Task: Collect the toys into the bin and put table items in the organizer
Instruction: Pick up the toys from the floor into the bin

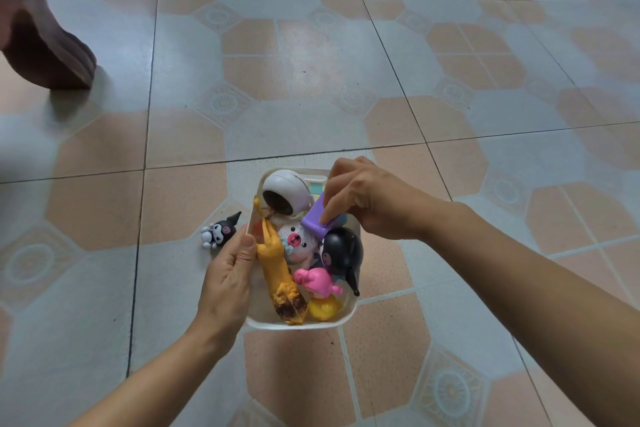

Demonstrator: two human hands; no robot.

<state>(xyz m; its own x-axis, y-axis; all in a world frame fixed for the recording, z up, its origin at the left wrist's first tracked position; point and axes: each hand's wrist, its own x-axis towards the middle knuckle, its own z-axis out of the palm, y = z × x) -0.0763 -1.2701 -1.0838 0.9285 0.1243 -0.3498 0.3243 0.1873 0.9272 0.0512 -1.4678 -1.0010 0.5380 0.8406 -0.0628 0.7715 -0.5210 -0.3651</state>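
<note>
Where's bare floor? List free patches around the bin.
Free: floor right of the bin, and beyond it toward the foot. Crowded: inside the bin, where the right hand holds a purple block; its left side, with the left hand and a Kuromi figurine.

Floor tiles (311,55): glazed ceramic, smooth, soft sheen, pale reflections.
Bin (349,317): white plastic, smooth, slightly translucent, satin finish.
White round toy (284,185): hard plastic, glossy.
Black round toy (343,250): hard plastic, glossy.
Purple block (313,222): smooth, matt; material unclear.
White knitted toy (298,241): yarn, nubbly texture.
Long yellow toy (277,274): rubbery look, matt; near end darkened, rough.
Pink figure (317,279), yellow duck (323,308): smooth plastic, low shine.
Small black-and-white figure (220,232): smooth moulded plastic.
</note>
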